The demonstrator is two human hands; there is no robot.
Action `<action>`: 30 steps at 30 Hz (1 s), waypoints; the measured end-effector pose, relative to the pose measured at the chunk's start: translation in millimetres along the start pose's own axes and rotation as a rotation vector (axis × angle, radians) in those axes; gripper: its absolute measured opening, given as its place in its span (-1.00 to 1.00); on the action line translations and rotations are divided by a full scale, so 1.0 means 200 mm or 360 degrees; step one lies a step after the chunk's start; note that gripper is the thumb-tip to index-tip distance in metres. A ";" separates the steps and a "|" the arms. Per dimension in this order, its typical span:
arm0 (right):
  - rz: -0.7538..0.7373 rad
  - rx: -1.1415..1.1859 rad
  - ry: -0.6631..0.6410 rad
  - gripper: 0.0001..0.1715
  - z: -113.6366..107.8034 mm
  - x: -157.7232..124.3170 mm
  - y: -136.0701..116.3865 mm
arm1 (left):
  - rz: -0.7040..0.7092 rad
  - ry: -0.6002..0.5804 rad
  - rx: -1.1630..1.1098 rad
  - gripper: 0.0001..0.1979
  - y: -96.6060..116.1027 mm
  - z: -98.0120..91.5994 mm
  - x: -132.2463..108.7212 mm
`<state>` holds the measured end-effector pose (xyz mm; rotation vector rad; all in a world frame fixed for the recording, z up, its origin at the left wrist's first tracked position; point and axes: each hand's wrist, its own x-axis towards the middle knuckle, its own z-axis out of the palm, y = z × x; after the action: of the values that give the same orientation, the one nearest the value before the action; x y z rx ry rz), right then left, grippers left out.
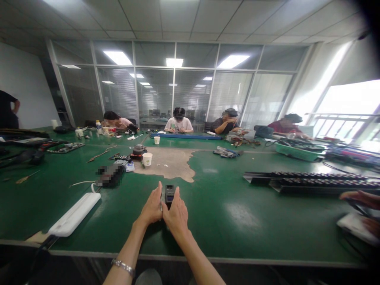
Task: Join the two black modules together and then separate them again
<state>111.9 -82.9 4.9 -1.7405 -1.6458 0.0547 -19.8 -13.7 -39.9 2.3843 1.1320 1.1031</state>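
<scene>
My two hands meet over the green table (225, 213) near its front edge, thumbs touching. Between them stands a small dark device (169, 194) with a pale screen or label on its face. My left hand (152, 208) presses against its left side with fingers held together and straight. My right hand (177, 213) cups its right side the same way. A metal bracelet (124, 267) sits on my left wrist. The lower part of the device is hidden behind my hands.
A white flat box (75, 213) lies at the front left. A dark gadget (110, 175) and paper cup (147, 158) stand beyond. Long black racks (311, 181) lie at right, near another person's hand (360, 198). Several people sit along the far side.
</scene>
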 end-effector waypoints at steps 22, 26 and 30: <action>0.0143 0.0221 0.0187 -0.11 -0.14 0.07 0.44 | -0.0135 -0.0068 -0.0026 0.30 0.05 -0.03 0.01; 0.0126 0.0135 0.0153 -0.10 -0.11 0.06 0.44 | -0.0132 -0.0062 -0.0026 0.27 0.07 -0.03 0.01; 0.0048 0.0037 0.0147 -0.08 -0.10 0.05 0.46 | -0.0134 -0.0057 -0.0020 0.28 0.07 -0.03 0.01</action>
<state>201.3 -75.6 -22.9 -1.7248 -1.5467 0.0079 -16.1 -22.7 -26.6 2.3148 1.1982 1.0330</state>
